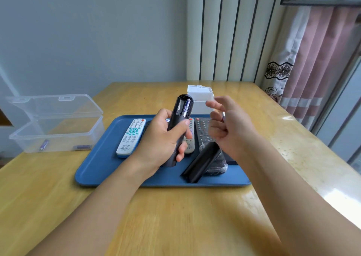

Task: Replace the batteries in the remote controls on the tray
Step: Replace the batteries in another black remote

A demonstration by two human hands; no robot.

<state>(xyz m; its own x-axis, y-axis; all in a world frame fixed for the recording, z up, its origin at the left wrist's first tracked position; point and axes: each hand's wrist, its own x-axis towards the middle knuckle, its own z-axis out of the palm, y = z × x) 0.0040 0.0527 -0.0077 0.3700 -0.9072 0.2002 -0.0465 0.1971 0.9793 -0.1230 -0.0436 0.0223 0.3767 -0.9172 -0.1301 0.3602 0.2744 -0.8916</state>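
Left hand [166, 138] grips black remote [179, 123]; right hand [226, 125] pinches a battery [223, 116]. Seat it beside the loaded cell above your thumb.

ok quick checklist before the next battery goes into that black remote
1. Black remote held steady in left hand: ok.
2. Battery bay uncovered; the black cover lies on the blue tray: ok.
3. One battery already seated, empty slot beside it: ok.
4. Right hand holds a battery: cannot tell, only a thin purplish sliver shows.
5. Seated battery's polarity: cannot tell.
6. Old batteries in the clear box: ok.
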